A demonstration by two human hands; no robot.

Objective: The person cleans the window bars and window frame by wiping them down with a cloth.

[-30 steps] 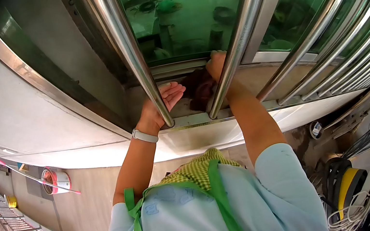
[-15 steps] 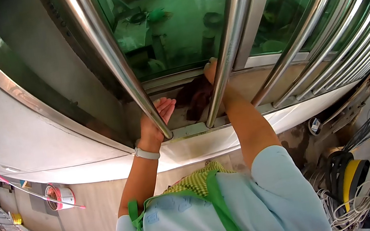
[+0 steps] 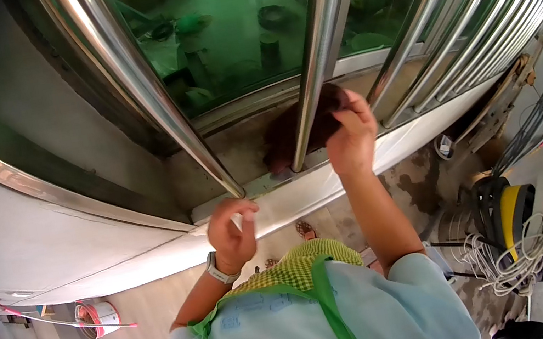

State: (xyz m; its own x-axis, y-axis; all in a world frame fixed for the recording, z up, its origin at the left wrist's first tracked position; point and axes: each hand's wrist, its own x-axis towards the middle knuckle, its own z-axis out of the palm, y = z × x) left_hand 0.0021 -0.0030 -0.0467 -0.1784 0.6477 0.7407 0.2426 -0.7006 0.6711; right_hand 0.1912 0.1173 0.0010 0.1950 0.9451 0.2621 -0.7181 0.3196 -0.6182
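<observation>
A dark red-brown cloth (image 3: 281,140) lies on the window sill (image 3: 238,143) and passes behind a metal bar (image 3: 313,40). My right hand (image 3: 352,128), on the outer side of the bars, pinches the cloth's right end between thumb and fingers. Lower and to the left, my left hand (image 3: 233,230) is outside the bars near the foot of another bar (image 3: 156,102). Its fingers are curled, with thumb and forefinger apart, and nothing shows in it. A watch band (image 3: 220,270) circles the left wrist.
Green-tinted glass (image 3: 227,33) stands behind the bars. A white and red bucket (image 3: 99,317) sits on the floor at the left, crossed by a pole. At the right are coiled pale cables (image 3: 510,266), a yellow and black object (image 3: 511,215) and leaning boards (image 3: 500,95).
My left hand has drawn back from between the bars and curled. My right hand has come out from behind its bar, bringing the cloth's end rightward. The view has shifted.
</observation>
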